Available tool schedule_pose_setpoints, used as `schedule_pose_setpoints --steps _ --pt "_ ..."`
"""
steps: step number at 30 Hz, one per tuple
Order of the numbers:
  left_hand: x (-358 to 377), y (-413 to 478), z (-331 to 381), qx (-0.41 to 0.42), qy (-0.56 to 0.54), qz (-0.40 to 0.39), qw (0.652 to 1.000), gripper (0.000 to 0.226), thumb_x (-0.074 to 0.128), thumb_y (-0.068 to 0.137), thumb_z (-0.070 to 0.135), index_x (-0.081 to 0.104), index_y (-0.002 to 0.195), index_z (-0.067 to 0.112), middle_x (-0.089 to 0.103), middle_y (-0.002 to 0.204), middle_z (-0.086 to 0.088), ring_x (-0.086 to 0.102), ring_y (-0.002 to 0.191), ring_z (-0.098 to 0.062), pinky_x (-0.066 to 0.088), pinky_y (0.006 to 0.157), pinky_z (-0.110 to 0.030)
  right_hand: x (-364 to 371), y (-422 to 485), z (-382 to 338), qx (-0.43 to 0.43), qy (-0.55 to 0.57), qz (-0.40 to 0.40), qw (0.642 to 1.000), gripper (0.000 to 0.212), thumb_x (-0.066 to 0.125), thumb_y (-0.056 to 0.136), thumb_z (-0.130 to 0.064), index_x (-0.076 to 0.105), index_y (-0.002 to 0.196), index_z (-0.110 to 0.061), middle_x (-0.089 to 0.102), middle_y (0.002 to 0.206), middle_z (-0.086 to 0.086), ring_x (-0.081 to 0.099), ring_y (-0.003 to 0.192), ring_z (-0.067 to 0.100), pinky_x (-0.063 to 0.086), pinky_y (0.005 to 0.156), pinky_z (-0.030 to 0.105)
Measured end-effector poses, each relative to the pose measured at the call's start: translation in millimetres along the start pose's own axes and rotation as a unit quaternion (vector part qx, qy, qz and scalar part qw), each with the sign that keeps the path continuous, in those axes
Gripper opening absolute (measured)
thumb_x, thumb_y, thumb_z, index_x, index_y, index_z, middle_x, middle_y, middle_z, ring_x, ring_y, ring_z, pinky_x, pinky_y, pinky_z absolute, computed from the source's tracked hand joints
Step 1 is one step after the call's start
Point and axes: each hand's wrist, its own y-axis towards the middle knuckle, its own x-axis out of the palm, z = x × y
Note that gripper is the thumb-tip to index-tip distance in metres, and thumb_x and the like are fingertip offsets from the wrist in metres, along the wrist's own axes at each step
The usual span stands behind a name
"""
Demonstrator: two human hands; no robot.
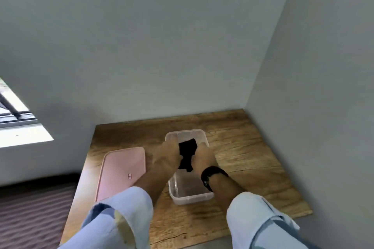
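Note:
A clear plastic box (188,198) stands open in the middle of a wooden table (253,157). Both my hands reach over it and hold a piece of black cloth (187,153) between them. My left hand (167,156) grips the cloth's left edge and my right hand (204,158) grips its right edge. The cloth hangs above the far half of the box. My right wrist wears a black watch (212,176). Light blue sleeves cover both forearms.
A pink lid (121,172) lies flat on the table left of the box. Grey walls close off the table at the back and right. A window (18,119) is at the far left, and a dark striped surface (34,214) lies below it.

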Motion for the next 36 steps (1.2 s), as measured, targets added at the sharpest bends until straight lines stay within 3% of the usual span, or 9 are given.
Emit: schedule_pose_setpoints --steps 4,10,16,19,21,25,28,33,36 --pt "11 1 17 0.026 0.181 0.012 0.983 0.031 0.055 0.098 0.016 0.058 0.129 0.015 0.07 0.121 -0.01 0.071 0.109 -0.03 0.053 0.078 -0.037 3 -4 -1 -0.019 -0.038 -0.019 0.999 0.016 0.048 0.096 -0.008 0.064 0.093 -0.007 0.069 0.107 0.02 0.066 0.101 0.033 0.051 0.068 0.022" --pt "29 5 7 0.076 0.291 -0.028 0.953 0.04 0.062 0.095 0.031 0.056 0.133 0.02 0.065 0.133 -0.007 0.056 0.127 -0.029 0.049 0.097 -0.041 0 -10 4 -0.064 -0.134 -0.057 0.987 0.021 0.053 0.094 -0.009 0.068 0.108 -0.004 0.07 0.113 0.016 0.065 0.105 0.032 0.046 0.078 0.03" --pt "-1 -6 -46 0.047 0.042 0.173 0.983 0.038 0.054 0.095 0.012 0.06 0.131 0.024 0.063 0.13 -0.004 0.057 0.114 -0.027 0.053 0.09 -0.041 -12 -26 -27 -0.127 -0.203 0.04 0.97 0.024 0.055 0.094 -0.013 0.058 0.118 -0.01 0.07 0.105 0.006 0.068 0.096 0.026 0.053 0.07 0.034" --pt "-11 -26 -96 -0.083 -0.013 0.138 0.987 0.044 0.052 0.094 0.011 0.059 0.136 0.022 0.063 0.138 -0.009 0.058 0.124 -0.032 0.053 0.095 -0.044 14 -40 -70 -0.229 -0.032 0.078 0.97 0.026 0.048 0.099 -0.02 0.054 0.124 -0.016 0.071 0.107 0.006 0.068 0.097 0.025 0.058 0.079 0.04" --pt "-7 -45 -126 -0.162 -0.004 0.065 0.985 0.051 0.05 0.093 0.012 0.054 0.142 0.026 0.057 0.145 -0.008 0.056 0.128 -0.033 0.053 0.098 -0.047 47 -56 -92 -0.253 0.033 0.021 0.967 0.03 0.045 0.099 -0.021 0.056 0.127 -0.016 0.068 0.12 0.008 0.064 0.11 0.026 0.054 0.092 0.039" --pt "5 -78 -180 -0.276 -0.035 0.034 0.96 0.051 0.044 0.091 0.02 0.053 0.141 0.021 0.055 0.143 -0.014 0.058 0.125 -0.038 0.052 0.103 -0.049 117 -73 -86 -0.087 0.025 -0.161 0.983 0.037 0.049 0.096 -0.015 0.053 0.131 -0.005 0.059 0.134 0.017 0.059 0.121 0.035 0.051 0.095 0.036" --pt "12 -84 -210 -0.306 -0.086 0.028 0.948 0.031 0.047 0.091 0.018 0.062 0.116 0.009 0.069 0.12 -0.02 0.068 0.106 -0.04 0.058 0.09 -0.042 136 -70 -76 0.015 0.034 -0.171 0.985 0.039 0.046 0.094 -0.01 0.056 0.131 -0.004 0.059 0.135 0.016 0.06 0.122 0.035 0.052 0.1 0.038" --pt "14 -96 -226 -0.341 -0.235 0.051 0.909 0.017 0.054 0.09 0.008 0.068 0.081 0.005 0.068 0.078 -0.013 0.067 0.08 -0.036 0.053 0.07 -0.036 145 -51 -64 0.057 0.088 -0.212 0.972 0.045 0.051 0.082 -0.024 0.064 0.122 -0.01 0.07 0.12 0.01 0.067 0.109 0.03 0.057 0.094 0.042" --pt "18 -98 -237 -0.343 -0.34 0.079 0.872 0.025 0.06 0.084 0.015 0.081 0.096 0.006 0.072 0.079 -0.006 0.066 0.074 -0.029 0.057 0.068 -0.034 143 -41 -63 0.041 0.116 -0.201 0.972 0.038 0.055 0.081 -0.021 0.069 0.114 -0.008 0.073 0.111 0.008 0.07 0.099 0.028 0.06 0.087 0.039"
